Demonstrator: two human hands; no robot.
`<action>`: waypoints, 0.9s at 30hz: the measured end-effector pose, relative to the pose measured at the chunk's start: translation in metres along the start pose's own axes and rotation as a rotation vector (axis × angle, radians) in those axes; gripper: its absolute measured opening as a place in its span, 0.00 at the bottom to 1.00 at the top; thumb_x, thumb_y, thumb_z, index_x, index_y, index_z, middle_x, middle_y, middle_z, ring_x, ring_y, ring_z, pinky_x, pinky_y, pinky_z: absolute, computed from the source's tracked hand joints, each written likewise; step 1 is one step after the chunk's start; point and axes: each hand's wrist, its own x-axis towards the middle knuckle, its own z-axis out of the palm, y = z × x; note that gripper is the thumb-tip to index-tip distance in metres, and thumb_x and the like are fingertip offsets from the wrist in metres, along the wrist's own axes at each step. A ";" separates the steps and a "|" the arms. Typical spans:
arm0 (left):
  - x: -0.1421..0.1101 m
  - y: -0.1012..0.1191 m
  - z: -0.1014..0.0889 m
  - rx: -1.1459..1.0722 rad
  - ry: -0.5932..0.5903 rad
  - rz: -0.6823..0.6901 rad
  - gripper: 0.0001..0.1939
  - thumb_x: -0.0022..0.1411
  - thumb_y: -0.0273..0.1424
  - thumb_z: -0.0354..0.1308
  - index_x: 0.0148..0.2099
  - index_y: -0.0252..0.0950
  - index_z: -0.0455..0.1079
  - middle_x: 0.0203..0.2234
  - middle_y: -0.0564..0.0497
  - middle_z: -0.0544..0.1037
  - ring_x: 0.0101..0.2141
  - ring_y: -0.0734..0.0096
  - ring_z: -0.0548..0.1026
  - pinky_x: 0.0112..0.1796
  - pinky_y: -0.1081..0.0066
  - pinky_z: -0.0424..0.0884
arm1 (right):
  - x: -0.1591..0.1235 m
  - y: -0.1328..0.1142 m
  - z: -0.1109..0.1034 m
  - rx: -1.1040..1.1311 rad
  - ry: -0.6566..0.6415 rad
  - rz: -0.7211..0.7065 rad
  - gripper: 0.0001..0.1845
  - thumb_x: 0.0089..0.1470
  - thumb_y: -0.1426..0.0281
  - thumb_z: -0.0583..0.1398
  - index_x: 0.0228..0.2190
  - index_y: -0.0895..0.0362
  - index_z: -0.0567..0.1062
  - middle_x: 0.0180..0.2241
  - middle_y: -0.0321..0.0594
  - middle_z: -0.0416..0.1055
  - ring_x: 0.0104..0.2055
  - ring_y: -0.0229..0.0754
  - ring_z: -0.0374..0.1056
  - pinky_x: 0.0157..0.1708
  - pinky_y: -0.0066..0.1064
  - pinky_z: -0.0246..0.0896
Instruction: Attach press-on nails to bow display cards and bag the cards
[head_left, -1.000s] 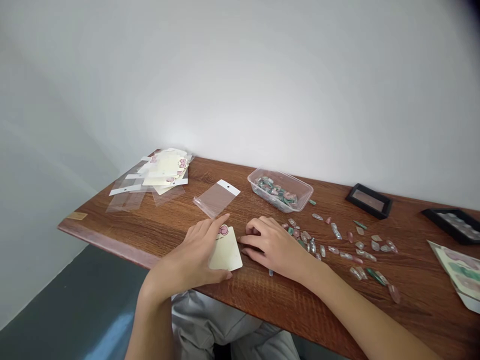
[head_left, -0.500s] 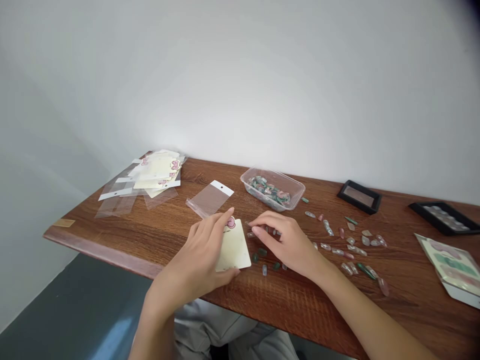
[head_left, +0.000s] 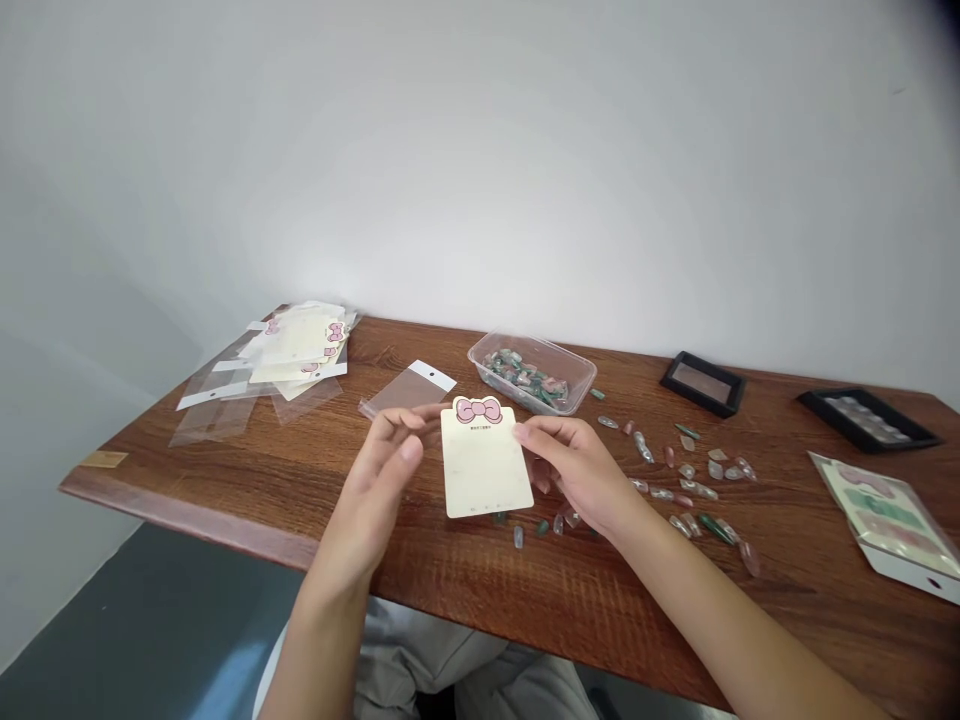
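Observation:
A cream backing card (head_left: pixel 486 470) with a pink bow at its top is held up over the table, tilted toward me. My right hand (head_left: pixel 585 465) pinches its right edge, thumb in front and fingers behind. On the left, my left hand (head_left: pixel 379 475) is open, thumb apart from the curled fingers. Its fingertips reach the card's upper left edge; whether they touch it I cannot tell. Loose press-on nails (head_left: pixel 559 524) in green, pink and clear lie beneath and beside the card. A clear plastic tub (head_left: pixel 579 392) of more nails stands behind it.
A clear bag (head_left: pixel 409 393) with a white header lies behind my left hand. Stacked cards and bags (head_left: pixel 300 345) are at the far left. More nails (head_left: pixel 705 490) are scattered rightward, near two black frames (head_left: pixel 705 384) and a packed card (head_left: pixel 889 515).
The card has risen off the table and turned to face me. My right hand has moved from the loose nails onto its right edge, while my left hand has loosened and shifted left.

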 end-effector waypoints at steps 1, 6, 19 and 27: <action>0.002 -0.002 0.003 -0.136 0.021 -0.053 0.06 0.72 0.37 0.52 0.43 0.41 0.63 0.55 0.48 0.75 0.61 0.56 0.67 0.61 0.56 0.59 | 0.000 0.000 0.001 0.038 -0.001 0.012 0.22 0.53 0.51 0.65 0.24 0.57 0.76 0.18 0.33 0.70 0.18 0.32 0.59 0.17 0.25 0.51; 0.003 -0.016 0.019 -0.335 -0.064 -0.258 0.15 0.66 0.42 0.57 0.46 0.37 0.72 0.51 0.42 0.79 0.58 0.46 0.72 0.57 0.52 0.66 | -0.003 0.000 0.006 0.168 -0.040 0.065 0.22 0.50 0.52 0.68 0.22 0.57 0.74 0.17 0.32 0.67 0.17 0.31 0.58 0.17 0.25 0.51; -0.008 -0.023 0.029 -0.411 -0.045 -0.209 0.37 0.57 0.61 0.57 0.57 0.40 0.73 0.59 0.41 0.75 0.59 0.38 0.71 0.57 0.45 0.68 | -0.009 -0.009 -0.003 0.101 -0.201 0.021 0.23 0.56 0.51 0.64 0.28 0.59 0.80 0.25 0.40 0.77 0.24 0.37 0.71 0.22 0.26 0.60; 0.007 -0.004 0.018 -0.489 0.161 -0.161 0.27 0.66 0.54 0.53 0.53 0.40 0.75 0.50 0.43 0.81 0.43 0.55 0.82 0.44 0.58 0.78 | -0.016 -0.020 -0.048 -0.759 0.196 -0.185 0.16 0.62 0.56 0.59 0.33 0.53 0.80 0.29 0.36 0.78 0.29 0.42 0.72 0.30 0.33 0.62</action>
